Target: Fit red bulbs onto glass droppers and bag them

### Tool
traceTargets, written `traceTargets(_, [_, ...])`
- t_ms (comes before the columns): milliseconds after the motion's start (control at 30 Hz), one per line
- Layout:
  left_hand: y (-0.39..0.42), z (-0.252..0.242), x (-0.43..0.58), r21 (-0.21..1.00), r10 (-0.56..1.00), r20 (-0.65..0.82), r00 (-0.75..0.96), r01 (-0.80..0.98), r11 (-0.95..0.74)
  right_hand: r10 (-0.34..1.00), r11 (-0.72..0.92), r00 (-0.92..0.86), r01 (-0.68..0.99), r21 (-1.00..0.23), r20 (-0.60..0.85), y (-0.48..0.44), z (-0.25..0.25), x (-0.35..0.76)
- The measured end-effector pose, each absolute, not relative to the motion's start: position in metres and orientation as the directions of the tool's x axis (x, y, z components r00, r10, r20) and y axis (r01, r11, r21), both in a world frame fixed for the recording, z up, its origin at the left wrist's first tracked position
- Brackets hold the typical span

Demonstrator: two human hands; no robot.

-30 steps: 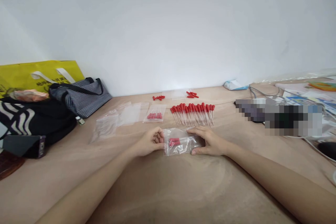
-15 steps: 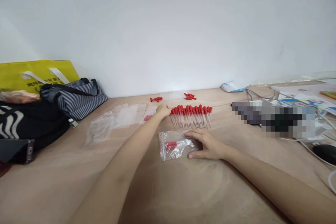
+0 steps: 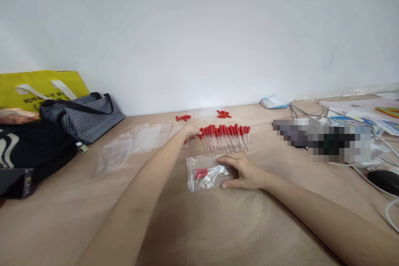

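A row of droppers (image 3: 224, 139), with red rubber bulbs and clear stems, lies on the table in front of me. My left hand (image 3: 191, 131) is at its left end, finger and thumb closed at the red bulb of the outermost dropper (image 3: 201, 136). Nearer to me lies a clear zip bag (image 3: 212, 178) with red bulbs (image 3: 201, 173) inside. My right hand (image 3: 245, 171) rests over the bag's right end, thumb and fingers spread apart; it covers that end. Partly hidden behind my left forearm is another bag with something red in it.
Flat clear bags (image 3: 149, 137) are spread to the left. Loose red bulbs (image 3: 183, 118) and more red bulbs (image 3: 223, 114) lie near the wall beside clear tubes (image 3: 207, 114). A striped bag (image 3: 84, 116) stands left; cables and a black mouse (image 3: 383, 181) lie right.
My left hand has come down slightly onto the leftmost dropper's bulb. My right hand stays on the zip bag. The whole view has shifted a little.
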State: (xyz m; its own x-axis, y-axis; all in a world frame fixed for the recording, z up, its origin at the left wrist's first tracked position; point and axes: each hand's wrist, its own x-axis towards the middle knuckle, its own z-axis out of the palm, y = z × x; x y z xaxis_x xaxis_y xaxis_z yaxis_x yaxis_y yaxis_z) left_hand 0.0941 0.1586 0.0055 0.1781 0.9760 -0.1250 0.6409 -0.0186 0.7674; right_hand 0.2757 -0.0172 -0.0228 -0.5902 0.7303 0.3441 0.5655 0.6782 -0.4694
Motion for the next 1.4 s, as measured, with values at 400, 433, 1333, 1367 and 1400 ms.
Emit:
traceTargets(400, [0.096,0.037,0.039,0.962,0.996,0.044,-0.079,0.273,-0.021,0.726,0.681,-0.597,0.559,-0.472,0.341,-0.017,-0.022,0.276])
traceTargets(433, [0.083,0.036,0.025,0.966,0.988,0.094,-0.126,0.252,-0.060,0.725,0.683,-0.597,0.556,-0.473,0.345,-0.017,-0.022,0.276])
traceTargets(1333, [-0.012,-0.010,0.005,0.939,0.985,0.147,0.089,0.301,-0.168,0.723,0.685,-0.601,0.557,-0.470,0.341,-0.018,-0.022,0.276])
traceTargets(1367, [-0.011,-0.011,0.007,0.920,0.976,0.164,0.141,0.334,-0.203,0.722,0.686,-0.602,0.557,-0.468,0.342,-0.018,-0.021,0.276])
traceTargets(1400, [-0.010,-0.011,0.009,0.904,0.966,0.176,0.188,0.359,-0.234,0.721,0.687,-0.602,0.557,-0.467,0.342,-0.018,-0.021,0.276])
